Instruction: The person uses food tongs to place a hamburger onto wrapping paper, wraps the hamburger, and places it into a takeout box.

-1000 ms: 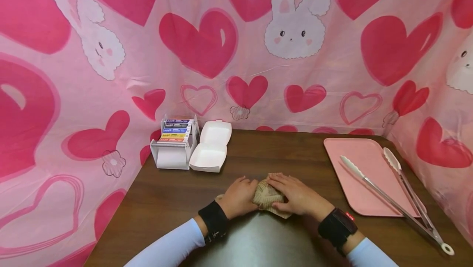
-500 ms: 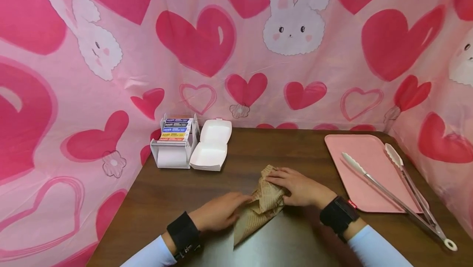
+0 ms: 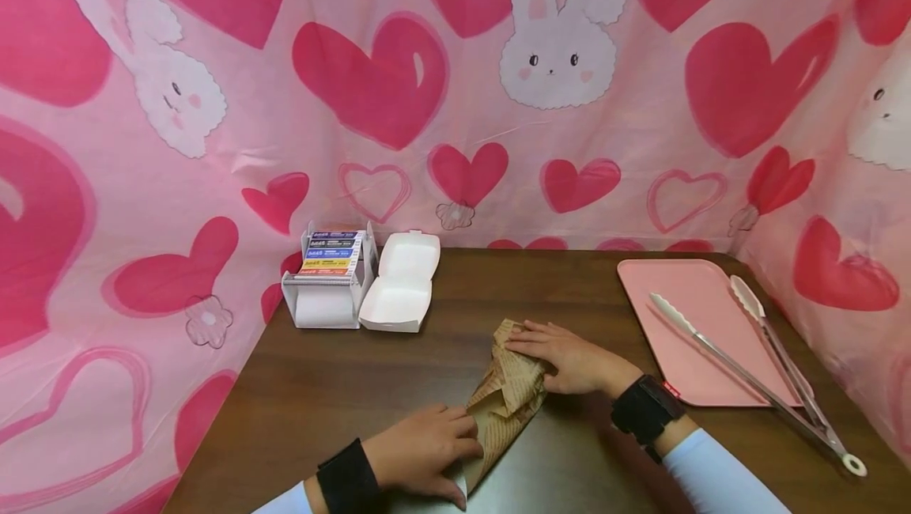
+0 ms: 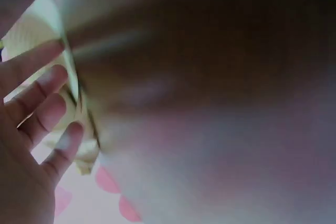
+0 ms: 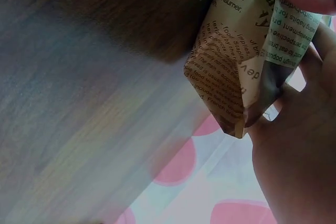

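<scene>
Brown newsprint-patterned wrapping paper (image 3: 515, 383) lies folded into a bundle at the middle of the table, its long flap pointing toward the near left. Whatever is inside is hidden. My right hand (image 3: 572, 360) holds the far right side of the bundle, thumb on one face and fingers round the other; the right wrist view shows the paper's folded corner (image 5: 226, 77) beside the palm. At the near end, my left hand (image 3: 427, 451) touches the flap with its fingers loosely extended and thumb apart. In the left wrist view, its fingertips (image 4: 55, 74) lie along the paper's edge (image 4: 73, 72).
A white open clamshell box (image 3: 398, 302) stands at the back left beside a dispenser (image 3: 327, 281) with colourful labels and a white roll. To the right, metal tongs (image 3: 740, 368) lie across a pink tray (image 3: 683, 277). A heart-patterned cloth (image 3: 455, 119) surrounds the dark wooden table (image 3: 342, 395).
The bundle's near flap has been unfolded toward the near left. My left hand has moved off the bundle's side and down to the flap; the right hand has stayed on the paper.
</scene>
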A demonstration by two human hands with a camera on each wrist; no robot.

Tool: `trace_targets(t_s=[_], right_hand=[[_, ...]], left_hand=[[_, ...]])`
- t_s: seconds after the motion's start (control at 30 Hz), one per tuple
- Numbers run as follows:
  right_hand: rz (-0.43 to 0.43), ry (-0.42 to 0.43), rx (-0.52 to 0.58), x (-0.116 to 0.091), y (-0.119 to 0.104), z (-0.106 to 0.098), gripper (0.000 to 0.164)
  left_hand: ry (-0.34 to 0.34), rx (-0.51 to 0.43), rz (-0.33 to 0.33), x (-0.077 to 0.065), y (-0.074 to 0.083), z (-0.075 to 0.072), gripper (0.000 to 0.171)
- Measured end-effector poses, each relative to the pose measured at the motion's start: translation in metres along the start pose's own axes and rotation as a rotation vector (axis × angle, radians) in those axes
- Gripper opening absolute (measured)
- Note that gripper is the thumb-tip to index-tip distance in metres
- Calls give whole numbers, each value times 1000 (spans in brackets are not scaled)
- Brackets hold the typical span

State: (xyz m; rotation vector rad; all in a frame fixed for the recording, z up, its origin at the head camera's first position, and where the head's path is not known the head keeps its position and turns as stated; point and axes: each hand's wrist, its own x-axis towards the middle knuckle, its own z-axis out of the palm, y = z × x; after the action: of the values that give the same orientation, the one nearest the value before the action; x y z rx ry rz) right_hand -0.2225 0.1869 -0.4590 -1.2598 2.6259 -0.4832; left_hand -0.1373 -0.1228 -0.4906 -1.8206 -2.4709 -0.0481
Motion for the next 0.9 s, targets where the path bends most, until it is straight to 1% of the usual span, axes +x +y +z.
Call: trace_targets(t_s=[0.03, 0.1, 0.2, 0.37, 0.53, 0.6, 0.67, 0.8, 0.83, 0.9], right_hand=[[-4, 2, 3, 0, 0, 1, 78], [-7, 4, 5, 1, 0, 2, 77], [-5, 12, -5, 0, 1, 3, 78], [0, 24, -18, -1, 1, 2, 79], [14, 16, -14, -3, 0, 2, 78], [18, 18, -18, -3, 0, 3, 78], [19, 27, -30, -3, 0, 4, 78], [8, 61, -56, -4, -1, 7, 79], [7, 67, -59, -4, -1, 8, 79], [6, 78, -64, -5, -2, 10, 79]], left_hand=[[-9, 8, 6, 0, 2, 1, 58], [-20, 22, 18, 1, 6, 2, 60], [-25, 51, 26, 4, 11, 2, 58], [-18, 105, 42, 12, 16, -2, 55], [-17, 120, 65, 21, 20, -4, 65], [-16, 119, 75, 24, 20, -5, 64], [-13, 121, 86, 27, 21, -5, 51], [-7, 133, 122, 29, 20, -5, 15], [5, 131, 129, 30, 20, -6, 11], [45, 114, 135, 32, 19, -9, 8]])
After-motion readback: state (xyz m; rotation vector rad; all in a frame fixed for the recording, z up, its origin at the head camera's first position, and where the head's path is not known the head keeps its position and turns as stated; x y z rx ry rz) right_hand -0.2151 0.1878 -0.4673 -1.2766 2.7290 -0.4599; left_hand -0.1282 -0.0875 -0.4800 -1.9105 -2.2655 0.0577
